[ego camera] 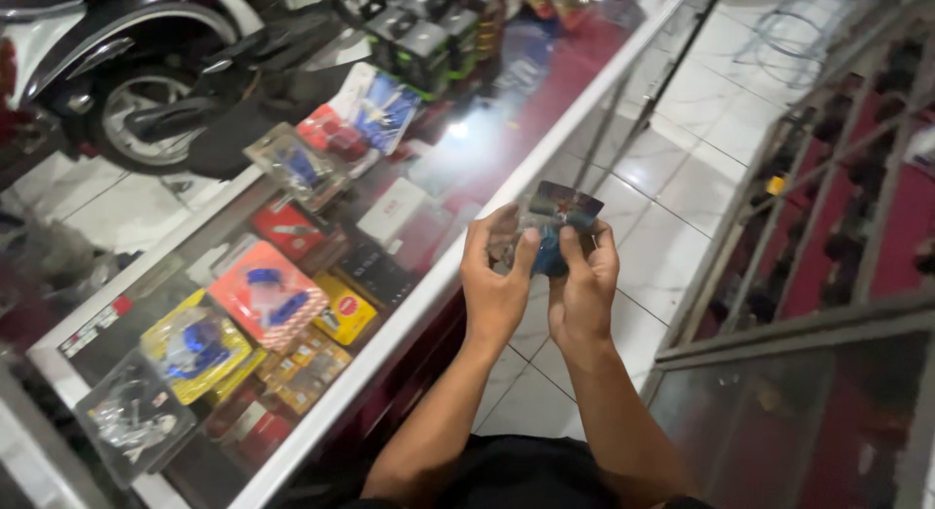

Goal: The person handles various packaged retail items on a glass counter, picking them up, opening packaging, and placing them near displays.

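Both my hands hold one small clear blister pack with a dark printed card and a blue part inside. My left hand grips its left side, thumb on the front. My right hand grips the right side, thumb pressed on the blue part. The pack is held above the white tiled floor, just right of the counter's edge.
A glass display counter with a white rim runs along my left, with packaged parts on and under the glass: a red pack, a yellow pack. A scooter wheel stands beyond. Metal-framed shelves rise on the right.
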